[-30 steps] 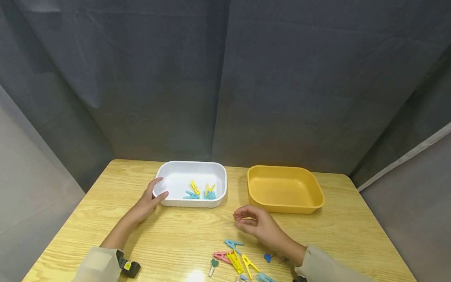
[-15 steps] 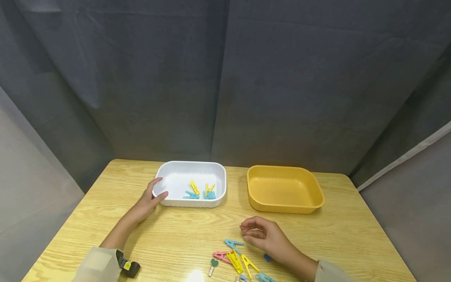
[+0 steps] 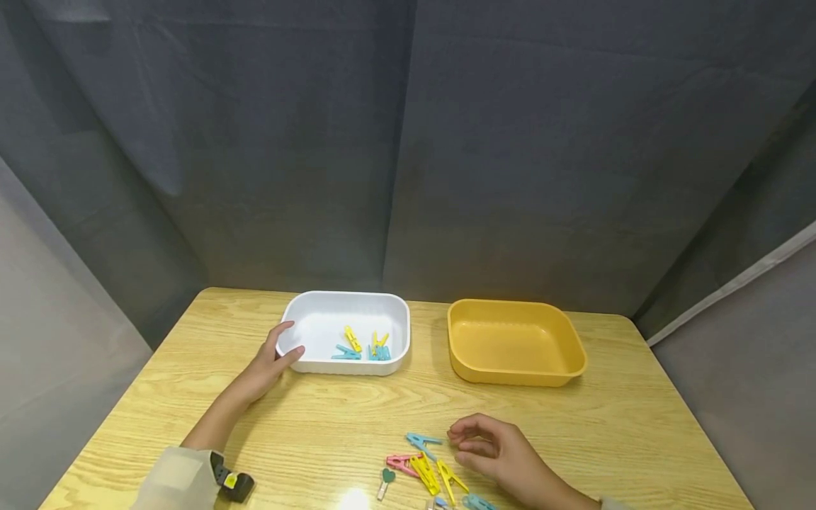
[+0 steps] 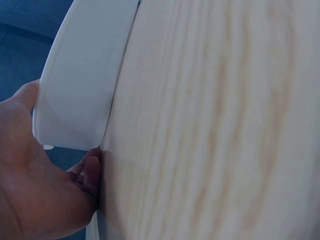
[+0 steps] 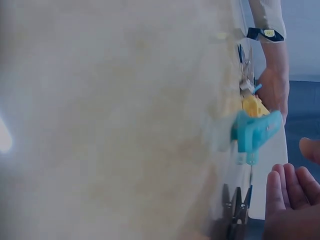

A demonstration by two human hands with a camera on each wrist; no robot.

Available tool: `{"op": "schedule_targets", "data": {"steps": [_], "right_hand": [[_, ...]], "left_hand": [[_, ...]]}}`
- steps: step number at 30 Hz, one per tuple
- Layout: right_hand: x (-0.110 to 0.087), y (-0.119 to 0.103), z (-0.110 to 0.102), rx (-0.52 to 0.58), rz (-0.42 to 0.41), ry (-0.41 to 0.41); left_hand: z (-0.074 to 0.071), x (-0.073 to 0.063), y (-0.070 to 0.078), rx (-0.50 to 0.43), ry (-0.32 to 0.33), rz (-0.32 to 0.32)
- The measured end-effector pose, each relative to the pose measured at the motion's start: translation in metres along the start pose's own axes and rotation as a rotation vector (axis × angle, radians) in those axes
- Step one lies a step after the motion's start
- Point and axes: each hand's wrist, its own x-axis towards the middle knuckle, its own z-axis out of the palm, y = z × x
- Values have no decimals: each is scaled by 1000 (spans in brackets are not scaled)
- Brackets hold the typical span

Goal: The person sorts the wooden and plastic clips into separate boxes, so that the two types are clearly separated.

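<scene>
At the left end of a white tray [image 3: 319, 312], my left hand [image 3: 264, 365] grips the wall, thumb over the near rim and fingers at the side; the left wrist view shows the palm [image 4: 40, 185] against that end. Yellow [image 3: 353, 339] and light-blue clothespins [image 3: 346, 352] lie inside the tray. My right hand [image 3: 494, 453] hovers with relaxed fingers and nothing between them, right of a loose pile. That pile has a light-blue clothespin [image 3: 423, 444], a pink one [image 3: 401, 463], yellow ones [image 3: 425, 473] and a green-heart clip [image 3: 387, 477]. A teal clothespin [image 5: 252, 131] shows close in the right wrist view.
A yellow tray [image 3: 518, 377] stands at the back right of the wooden table [image 3: 344, 411], with nothing seen in it. Grey curtains [image 3: 408, 177] hang behind the table and at its sides. A dark metal-looking clip [image 5: 239, 207] appears low in the right wrist view.
My right hand has moved down and to the right, from in front of the yellow tray to beside the clothespin pile. The left hand and the white tray stay put.
</scene>
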Motion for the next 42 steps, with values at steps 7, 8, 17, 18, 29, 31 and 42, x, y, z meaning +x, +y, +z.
{"op": "schedule_targets", "data": {"steps": [7, 8, 17, 18, 29, 31, 42], "right_hand": [[-17, 5, -4, 21, -40, -39], [-19, 5, -4, 23, -38, -43], [-34, 10, -6, 49, 119, -34], [-36, 11, -7, 50, 118, -41], [-50, 23, -14, 34, 11, -134], [-51, 25, -14, 16, -38, -144], [-47, 25, -6, -155, -11, -118]], "left_hand": [[0, 0, 0, 0, -1, 5], [0, 0, 0, -2, -1, 5], [0, 0, 0, 5, 2, -3], [0, 0, 0, 4, 3, -3], [1, 1, -1, -15, 2, 15], [1, 0, 0, -18, 2, 18], [1, 0, 0, -10, 11, 18]]}}
